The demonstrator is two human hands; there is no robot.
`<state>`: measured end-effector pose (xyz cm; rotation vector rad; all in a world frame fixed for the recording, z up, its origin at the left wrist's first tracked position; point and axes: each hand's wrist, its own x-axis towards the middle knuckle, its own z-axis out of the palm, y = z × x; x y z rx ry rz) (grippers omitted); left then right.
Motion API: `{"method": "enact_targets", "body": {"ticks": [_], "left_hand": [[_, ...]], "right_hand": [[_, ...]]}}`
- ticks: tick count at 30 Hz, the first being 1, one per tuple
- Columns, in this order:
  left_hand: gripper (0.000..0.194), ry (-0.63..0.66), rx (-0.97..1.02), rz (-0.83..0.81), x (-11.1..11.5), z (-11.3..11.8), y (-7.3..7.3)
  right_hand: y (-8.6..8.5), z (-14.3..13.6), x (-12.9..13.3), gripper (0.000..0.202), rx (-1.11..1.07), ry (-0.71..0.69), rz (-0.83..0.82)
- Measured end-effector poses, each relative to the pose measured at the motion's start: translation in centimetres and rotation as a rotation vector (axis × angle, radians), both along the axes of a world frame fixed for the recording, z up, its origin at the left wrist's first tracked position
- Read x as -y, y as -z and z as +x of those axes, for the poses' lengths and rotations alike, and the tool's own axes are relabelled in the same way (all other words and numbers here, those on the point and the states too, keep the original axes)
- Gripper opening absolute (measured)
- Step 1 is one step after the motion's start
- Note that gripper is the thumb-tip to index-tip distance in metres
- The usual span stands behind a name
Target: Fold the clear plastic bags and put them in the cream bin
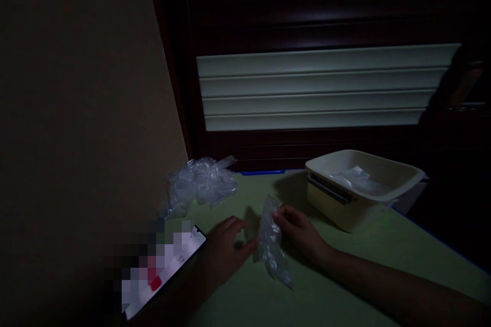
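**Colours and patterns**

Table (345, 286): pale green, blue edge. Tub (399, 171): cream. Plastic bag (272, 248) and bag pile (201, 181): clear, whitish glints. Shutter (318, 87): pale horizontal slats in dark brown frame. Wall (76, 87): dull beige.

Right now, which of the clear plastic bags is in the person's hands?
The single bag held upright between the left hand and right hand. The others lie heaped by the wall or inside the cream tub.

Both hands (226, 245) (297, 232) low, fingers curled.
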<state>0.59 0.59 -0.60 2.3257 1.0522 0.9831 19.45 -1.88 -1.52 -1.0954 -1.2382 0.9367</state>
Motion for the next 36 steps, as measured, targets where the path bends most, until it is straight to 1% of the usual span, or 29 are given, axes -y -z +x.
{"method": "enact_targets", "body": {"ticks": [4,6,8,11,15,18,21,23,25,26,29,30,31,32,34,36], "left_hand": [[0.011,0.092,0.053,-0.194,-0.6,1.5,-0.1],[0.017,0.119,0.080,-0.265,-1.2,2.0,0.2],[0.023,0.125,0.133,-0.348,-1.9,2.0,0.5],[0.032,0.050,0.261,-0.422,-2.9,1.6,0.8],[0.035,-0.092,0.414,-0.453,-3.4,1.3,0.8],[0.036,-0.116,0.461,-0.480,-3.4,1.4,0.7],[0.033,-0.119,0.484,-0.493,-3.3,1.6,0.6],[0.030,-0.127,0.502,-0.494,-3.0,1.7,0.6],[0.025,-0.117,0.507,-0.498,-2.5,1.8,0.5],[0.022,-0.089,0.494,-0.507,-2.2,2.0,0.5],[0.015,0.070,0.433,-0.551,-1.1,2.4,0.5],[0.014,0.118,0.419,-0.561,-0.8,2.5,0.5],[0.013,0.154,0.411,-0.566,-0.6,2.6,0.4],[0.013,0.173,0.414,-0.564,-0.4,2.7,0.4],[0.013,0.160,0.443,-0.557,-0.4,2.7,0.3],[0.011,0.115,0.514,-0.560,-0.6,2.6,0.2]], "right_hand": [[-0.2,0.0,-0.3,0.041,-0.060,-0.048,-0.036],[-0.2,0.1,-0.2,0.041,-0.083,-0.053,-0.042],[0.0,0.3,-0.1,0.040,-0.111,-0.025,-0.040],[0.3,0.7,-0.1,0.039,-0.160,0.024,-0.050],[0.5,1.1,-0.2,0.039,-0.218,0.086,-0.085],[0.2,1.1,0.0,0.037,-0.227,0.129,-0.086],[-0.3,0.8,0.9,0.029,-0.119,0.172,0.023],[-0.5,0.6,1.7,0.023,-0.017,0.115,0.098],[-0.5,0.4,2.2,0.019,0.043,-0.010,0.119],[-0.5,0.3,2.3,0.021,0.061,-0.067,0.110],[-0.2,0.1,2.2,0.046,0.089,-0.146,0.030],[-0.1,0.0,2.0,0.051,0.090,-0.161,0.005],[-0.1,-0.1,1.8,0.052,0.082,-0.174,-0.011],[-0.1,-0.1,1.6,0.049,0.066,-0.183,-0.025],[-0.1,-0.1,1.2,0.032,0.034,-0.180,-0.055],[-0.1,0.1,0.9,0.020,-0.019,-0.120,-0.091]]}}
